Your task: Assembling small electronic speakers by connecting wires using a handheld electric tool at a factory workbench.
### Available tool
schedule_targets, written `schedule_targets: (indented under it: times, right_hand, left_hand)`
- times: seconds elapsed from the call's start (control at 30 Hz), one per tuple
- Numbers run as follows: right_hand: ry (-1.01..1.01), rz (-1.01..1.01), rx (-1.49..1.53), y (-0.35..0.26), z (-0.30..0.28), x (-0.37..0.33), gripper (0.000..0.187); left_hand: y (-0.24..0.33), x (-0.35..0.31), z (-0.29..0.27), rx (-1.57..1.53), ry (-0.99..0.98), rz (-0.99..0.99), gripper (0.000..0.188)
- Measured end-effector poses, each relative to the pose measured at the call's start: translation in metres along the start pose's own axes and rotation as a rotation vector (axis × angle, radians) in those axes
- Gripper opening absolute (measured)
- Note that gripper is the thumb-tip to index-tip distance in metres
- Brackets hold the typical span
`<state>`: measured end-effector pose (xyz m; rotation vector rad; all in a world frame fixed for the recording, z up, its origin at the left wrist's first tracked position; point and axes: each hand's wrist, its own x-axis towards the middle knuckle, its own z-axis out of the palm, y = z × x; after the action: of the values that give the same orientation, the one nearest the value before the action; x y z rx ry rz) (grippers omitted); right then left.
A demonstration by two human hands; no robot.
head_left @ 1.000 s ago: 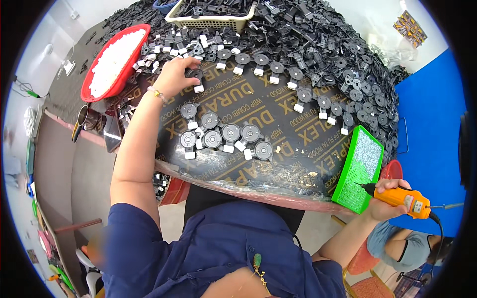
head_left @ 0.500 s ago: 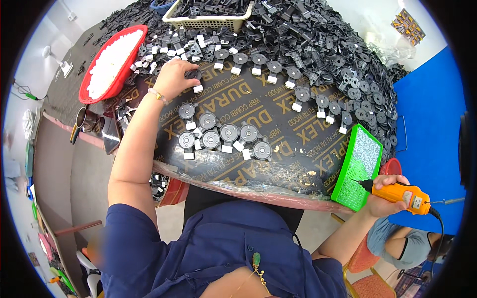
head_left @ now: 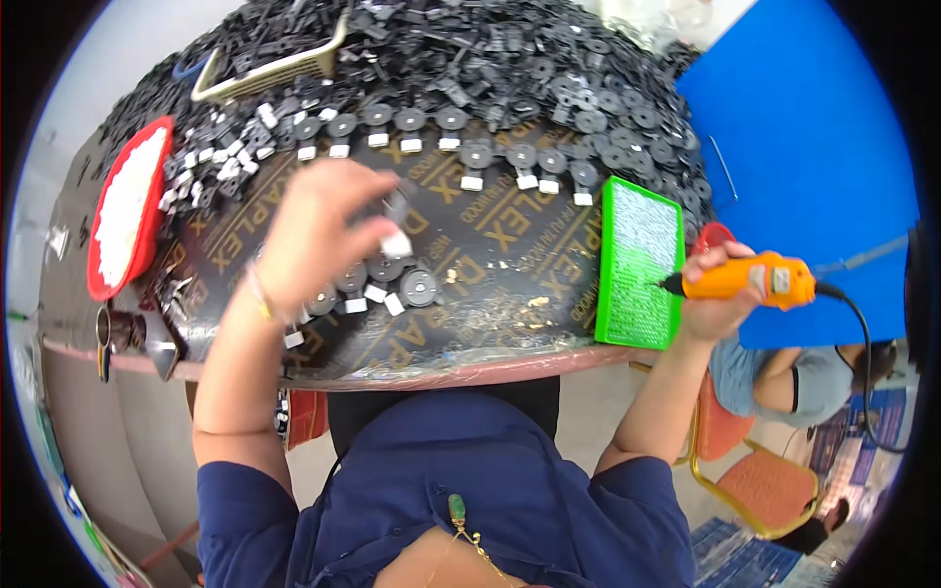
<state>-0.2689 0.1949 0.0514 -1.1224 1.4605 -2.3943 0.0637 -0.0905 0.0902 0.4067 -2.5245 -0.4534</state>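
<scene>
My left hand [head_left: 319, 230] is raised over the table, thumb and fingers closed on a black wheel part [head_left: 398, 208] with a white block at its end; motion blurs it. Below and behind the hand lie several like wheel parts [head_left: 420, 287], partly hidden. In my right hand [head_left: 716, 312] is an orange electric screwdriver [head_left: 740, 278], its black tip pointing left over a green tray [head_left: 605, 294] of small silvery screws. Whether the tip touches a screw cannot be made out.
A row of black wheel parts with white blocks [head_left: 475, 162] curves along a large heap of black parts [head_left: 470, 59]. At left stands a red basket [head_left: 161, 201] of white blocks; a cream basket [head_left: 265, 82] sits behind. A person [head_left: 818, 382] sits at right.
My left hand has lifted a wheel part from the row and brought it nearer me. The screwdriver stays at the green tray. The whole view has shifted to the right.
</scene>
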Motion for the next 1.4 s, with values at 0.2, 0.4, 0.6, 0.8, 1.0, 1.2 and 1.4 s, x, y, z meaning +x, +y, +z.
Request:
schedule_targets:
  times: [0.2,0.4,0.6,0.8,1.0,1.2,1.4]
  right_hand:
    - [0.007,-0.006,-0.088,0.023,0.002,0.015,0.077]
    - [0.006,0.000,-0.070,0.035,-0.002,0.013,0.077]
    - [-0.001,-0.009,-0.043,0.036,-0.001,0.013,0.075]
    - [-0.011,-0.006,-0.080,0.034,0.003,0.011,0.076]
    - [0.007,-0.001,-0.043,0.020,0.002,0.012,0.080]
    - [-0.089,-0.060,0.045,-0.009,0.044,-0.007,0.085]
    - [-0.362,0.008,0.391,0.012,0.118,-0.033,0.088]
  left_hand:
    - [0.085,-0.010,0.092,-0.297,-0.286,0.044,0.043]
    - [0.087,-0.024,0.117,-0.347,-0.315,-0.112,0.040]
    - [0.049,-0.042,0.083,-0.212,-0.201,-0.231,0.043]
    - [0.047,-0.036,0.072,-0.153,-0.197,-0.261,0.044]
    - [0.071,-0.013,0.106,-0.243,-0.254,-0.079,0.043]
    - [0.062,-0.019,0.130,-0.336,-0.187,-0.079,0.052]
    - [0.050,-0.025,0.136,-0.367,-0.120,-0.104,0.055]
